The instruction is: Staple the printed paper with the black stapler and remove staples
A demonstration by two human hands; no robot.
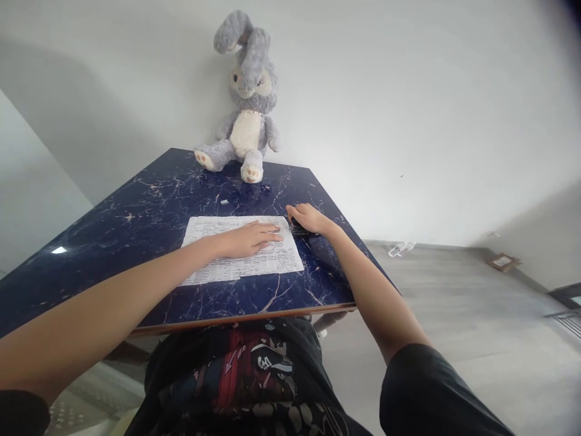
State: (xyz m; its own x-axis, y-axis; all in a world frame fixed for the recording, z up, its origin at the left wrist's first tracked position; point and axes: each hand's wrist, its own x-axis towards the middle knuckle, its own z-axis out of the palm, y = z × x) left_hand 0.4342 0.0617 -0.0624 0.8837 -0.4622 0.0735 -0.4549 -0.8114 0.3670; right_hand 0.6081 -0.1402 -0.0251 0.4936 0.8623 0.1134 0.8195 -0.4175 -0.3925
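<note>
Printed sheets of paper (204,227) lie on the dark blue marbled table, their lower edges slightly uneven. My left hand (247,240) rests flat across them, fingers stretched toward the right edge. Just beyond that edge, my right hand (308,218) is curled over a small black object (298,229). Most of this object is hidden under the palm, so its kind is unclear. Its near end sits beside the upper right part of the paper.
A grey plush rabbit (247,130) sits at the table's (149,188) far end against the wall. A tiny pale piece (224,201) lies above the paper. On the floor to the right are a clear plastic item (400,249) and a brown box (503,261).
</note>
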